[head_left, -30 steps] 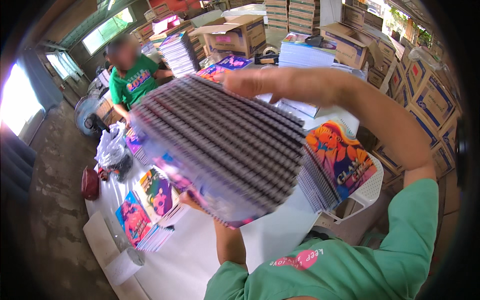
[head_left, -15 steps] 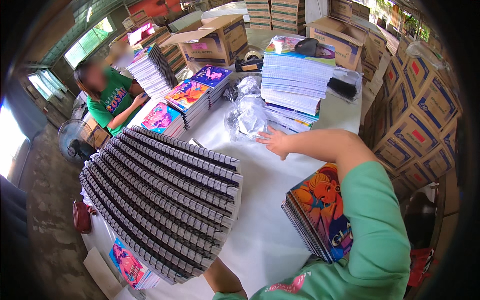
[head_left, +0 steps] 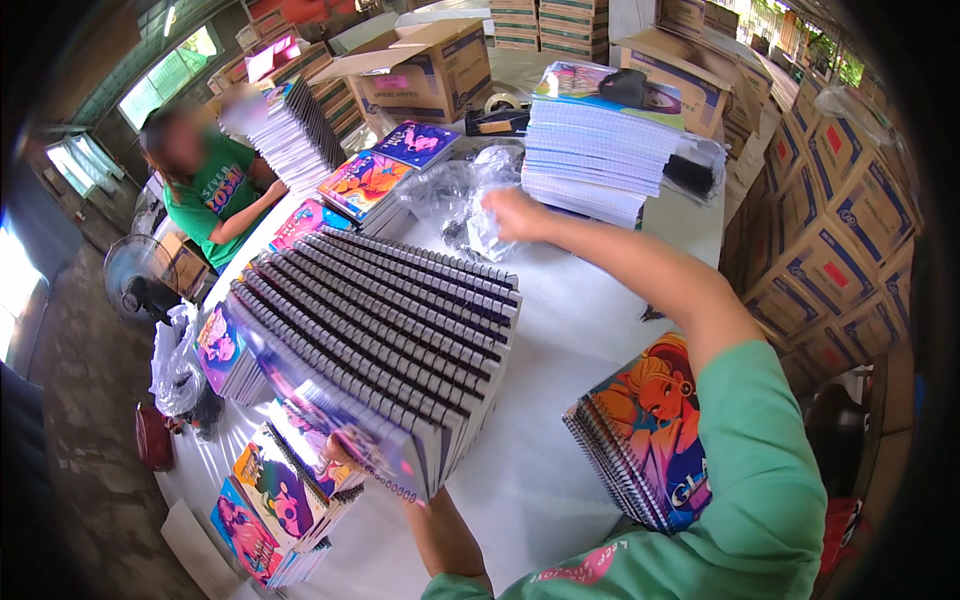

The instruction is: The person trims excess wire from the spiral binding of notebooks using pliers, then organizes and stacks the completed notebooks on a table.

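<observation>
Left hand [head_left: 345, 462] under the near edge of a fanned bundle of spiral notebooks [head_left: 385, 335], grip closed on it, propped above the white table [head_left: 560, 420]. Small notebook stack [head_left: 650, 440] beside the right elbow. Farther off, right hand [head_left: 515, 213] pinching clear plastic bags [head_left: 465, 200], before a tall notebook pile [head_left: 605, 150].

Spiral notebook stack [head_left: 385, 340]: black wire coils, white-grey page edges, purple-pink covers. Notebooks at surface's [head_left: 560, 440] right edge [head_left: 650, 440]: orange, blue cartoon cover. Surface white. Sleeve [head_left: 750, 470] mint green. Boxes [head_left: 830, 250] brown w/ blue-red marks.
</observation>
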A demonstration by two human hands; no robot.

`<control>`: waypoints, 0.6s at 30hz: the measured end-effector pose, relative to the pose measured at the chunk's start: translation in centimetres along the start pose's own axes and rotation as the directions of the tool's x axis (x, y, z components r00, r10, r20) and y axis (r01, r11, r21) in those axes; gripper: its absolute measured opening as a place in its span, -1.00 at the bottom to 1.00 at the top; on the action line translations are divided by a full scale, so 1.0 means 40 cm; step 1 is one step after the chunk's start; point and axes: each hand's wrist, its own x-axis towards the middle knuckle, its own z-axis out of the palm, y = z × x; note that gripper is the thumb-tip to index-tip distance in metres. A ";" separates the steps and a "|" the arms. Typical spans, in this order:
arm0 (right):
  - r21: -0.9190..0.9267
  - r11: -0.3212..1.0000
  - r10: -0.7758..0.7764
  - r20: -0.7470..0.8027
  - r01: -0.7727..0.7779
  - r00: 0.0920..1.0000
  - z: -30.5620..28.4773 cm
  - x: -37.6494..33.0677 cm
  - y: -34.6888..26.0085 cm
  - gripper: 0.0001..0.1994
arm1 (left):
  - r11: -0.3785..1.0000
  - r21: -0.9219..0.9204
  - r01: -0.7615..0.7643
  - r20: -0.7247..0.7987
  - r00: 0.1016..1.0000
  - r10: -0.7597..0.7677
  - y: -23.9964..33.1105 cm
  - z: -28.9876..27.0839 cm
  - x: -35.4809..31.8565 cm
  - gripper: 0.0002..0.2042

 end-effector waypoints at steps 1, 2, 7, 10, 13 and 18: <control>0.153 0.988 0.038 -0.008 -0.036 0.999 -0.066 0.028 -0.005 -0.52 | 1.000 -0.002 0.003 0.012 1.000 -0.003 -0.002 0.008 0.004 -0.31; 0.238 0.964 0.142 -0.097 -0.116 0.985 -0.117 0.051 0.006 -0.47 | 1.000 -0.014 0.017 0.032 0.999 -0.016 -0.013 0.022 0.011 -0.31; 0.844 0.502 0.303 0.034 -0.190 0.952 -0.329 0.143 0.003 -0.11 | 0.983 -0.094 0.160 0.165 0.976 -0.143 -0.107 0.108 0.062 -0.32; 0.817 0.532 0.132 0.177 -0.220 0.975 -0.417 0.098 -0.114 -0.03 | 0.906 -0.232 0.355 0.315 0.908 -0.275 -0.168 0.154 0.098 -0.32; 0.754 0.600 0.130 0.240 -0.269 0.962 -0.436 0.071 -0.121 -0.03 | 0.908 -0.146 0.392 0.110 0.919 -0.379 -0.253 0.176 0.138 -0.32; 0.768 0.585 0.163 0.203 -0.261 0.965 -0.440 0.043 -0.101 -0.05 | 0.880 -0.061 0.471 0.073 0.882 -0.466 -0.350 0.129 0.186 -0.34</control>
